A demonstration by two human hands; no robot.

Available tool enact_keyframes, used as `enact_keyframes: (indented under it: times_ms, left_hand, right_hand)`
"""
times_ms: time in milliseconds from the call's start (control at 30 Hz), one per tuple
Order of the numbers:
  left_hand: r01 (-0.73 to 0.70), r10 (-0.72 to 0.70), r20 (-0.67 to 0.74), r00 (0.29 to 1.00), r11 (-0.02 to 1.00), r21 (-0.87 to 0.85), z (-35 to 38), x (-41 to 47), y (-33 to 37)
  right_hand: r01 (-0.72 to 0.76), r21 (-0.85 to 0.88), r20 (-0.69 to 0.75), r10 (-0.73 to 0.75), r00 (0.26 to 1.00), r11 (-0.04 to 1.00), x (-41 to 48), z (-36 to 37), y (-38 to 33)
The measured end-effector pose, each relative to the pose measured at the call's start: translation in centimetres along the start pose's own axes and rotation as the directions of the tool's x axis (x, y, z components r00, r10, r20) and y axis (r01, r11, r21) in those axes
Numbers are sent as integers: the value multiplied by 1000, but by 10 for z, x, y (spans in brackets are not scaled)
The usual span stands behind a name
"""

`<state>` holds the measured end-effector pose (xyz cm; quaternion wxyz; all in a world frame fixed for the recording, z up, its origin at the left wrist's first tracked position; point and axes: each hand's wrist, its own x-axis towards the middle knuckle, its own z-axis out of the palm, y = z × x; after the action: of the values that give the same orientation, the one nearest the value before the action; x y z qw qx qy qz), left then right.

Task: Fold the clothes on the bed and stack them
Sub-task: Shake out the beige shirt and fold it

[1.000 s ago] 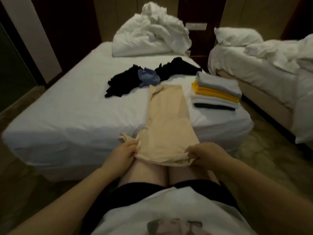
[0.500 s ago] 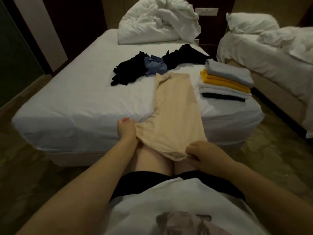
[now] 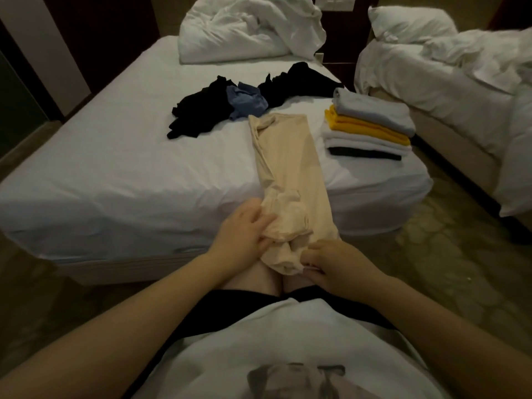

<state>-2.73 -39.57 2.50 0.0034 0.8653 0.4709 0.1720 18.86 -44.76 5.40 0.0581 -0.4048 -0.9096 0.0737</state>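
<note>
Left hand (image 3: 244, 231): it has moved. Half a second back it had the near left edge drawn out wide, and now it has carried that edge in over the middle, with cloth bunching up beneath it.
Beige garment (image 3: 288, 168): laid lengthways on the near right part of the bed (image 3: 115, 174). The far end is flat and the near end hangs off the mattress edge over the person's knees, narrower there than it was.
Left grip: fingers lie over the bunched fold with the thumb below and cloth caught between them, as far as I can make out.
Right hand (image 3: 328, 263): fingers curled, pinching the near hem at its right side, in the same spot as before.
Folded stack (image 3: 371, 128): grey on top, then yellow, then white, with something dark at the bottom. It sits tidy on the right of the bed, just beside the garment, and that part is done.
Waiting pile: black clothes (image 3: 198, 116) lie crumpled either side of a blue garment (image 3: 247, 102), past the garment's far end and not yet folded.
Step in hand: this looks like the first lengthwise fold, and it's rumpled, so I'd expect smoothing before any end-to-end fold.
Progress: roughly halfway, I'd judge, with one piece in hand and about three to go, though the black heap is hard to count.
Backdrop: a white duvet (image 3: 247, 27) is heaped at the head, and a second bed (image 3: 431, 82) stands to the right.
</note>
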Motion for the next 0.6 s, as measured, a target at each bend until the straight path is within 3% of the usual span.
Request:
enact_keyframes:
  times_ms: [133,333,400,500,567,600]
  left_hand:
    - [310,-283,153,947,930,-197,-14,-4,-1]
    - [451,-425,202,883,885,-110,-29,-20,2]
    - [459,-415,301,859,884,-90,-36,-28,2]
    - [512,-396,552,734,857,-66,-57,-20,-3]
    - [578,-397,662,636,813,-68,-77,-2,-8]
    - [596,-415,665,621,801,-56,-86,11,-10]
  right_hand:
    - [-26,11,37,26,999,1000,1,-1,-2]
    - [-82,16,60,81,995,997,-2,0,-7]
    - [-73,-32,86,76,993,997,0,2,-11]
    - [-98,-111,183,117,976,989,7,-2,-13]
    - [-185,65,271,161,949,981,14,-17,-15]
    - [-263,171,343,193,919,950,19,-25,-13]
